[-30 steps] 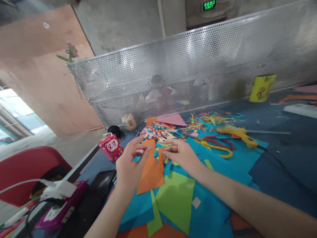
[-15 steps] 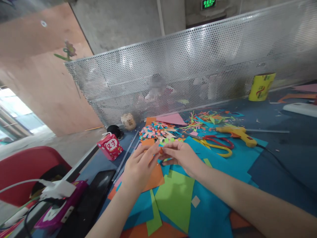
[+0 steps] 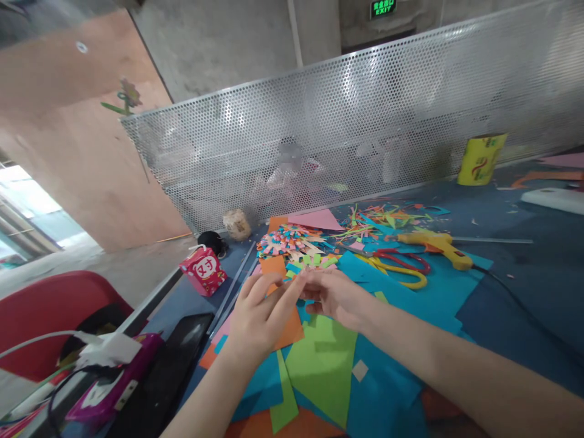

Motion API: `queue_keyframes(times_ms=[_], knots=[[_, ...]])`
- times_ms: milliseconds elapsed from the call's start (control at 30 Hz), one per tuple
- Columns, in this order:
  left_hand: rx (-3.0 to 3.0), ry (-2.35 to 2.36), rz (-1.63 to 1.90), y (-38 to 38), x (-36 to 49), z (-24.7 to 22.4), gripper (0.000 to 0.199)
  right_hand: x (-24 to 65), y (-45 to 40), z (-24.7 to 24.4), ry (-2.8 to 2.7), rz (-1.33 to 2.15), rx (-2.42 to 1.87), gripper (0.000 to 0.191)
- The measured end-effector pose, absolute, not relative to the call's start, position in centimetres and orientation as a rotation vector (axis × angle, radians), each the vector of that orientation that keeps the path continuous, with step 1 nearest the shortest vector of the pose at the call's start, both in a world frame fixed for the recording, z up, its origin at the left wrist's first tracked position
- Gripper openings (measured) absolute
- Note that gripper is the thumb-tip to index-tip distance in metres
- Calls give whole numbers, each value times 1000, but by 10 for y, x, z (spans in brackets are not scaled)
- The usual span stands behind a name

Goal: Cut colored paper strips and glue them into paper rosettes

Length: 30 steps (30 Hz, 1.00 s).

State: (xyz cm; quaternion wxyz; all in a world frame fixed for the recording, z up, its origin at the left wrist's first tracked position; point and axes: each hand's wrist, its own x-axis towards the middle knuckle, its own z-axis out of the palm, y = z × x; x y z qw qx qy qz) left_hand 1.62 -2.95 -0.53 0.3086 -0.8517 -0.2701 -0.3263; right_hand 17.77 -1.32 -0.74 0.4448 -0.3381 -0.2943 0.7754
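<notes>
Holding fingertips together, had left hand (image 3: 255, 319) and right hand (image 3: 340, 298) low over orange paper (image 3: 291, 331) on the desk (image 3: 547, 267). Couldn't tell contents of either grip, bent fingers blocking view. Saw green paper (image 3: 326, 371) just nearer, fringed paper (image 3: 288, 241) just beyond, glue gun (image 3: 435, 244) off right, near blue paper (image 3: 387, 383).

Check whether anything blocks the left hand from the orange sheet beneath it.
Nothing visible stands between the left hand and the orange sheet; the hand hides part of it, so I cannot tell what lies there.
</notes>
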Motion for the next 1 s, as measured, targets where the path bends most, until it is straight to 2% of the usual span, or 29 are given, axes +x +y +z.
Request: queue_keyframes(times_ms=[200,467,667,867,1000], knots=[[-2154,-647,-859,-36,18,-3,64,177,-17,-3,-712,1989,-802,12],[-2170,-1012,-1210,-39,36,2,17,178,-16,-2,-760,1978,-776,16],[-2240,-1316,-1368,-37,37,-2,15,183,-7,-1,-793,1824,-787,8],[-2115,-1409,-1465,-34,34,-2,11,182,-8,-5,-841,1735,-631,22],[-2141,-1440,-1416,-35,36,-2,19,180,-9,-6,-931,1680,-655,25]])
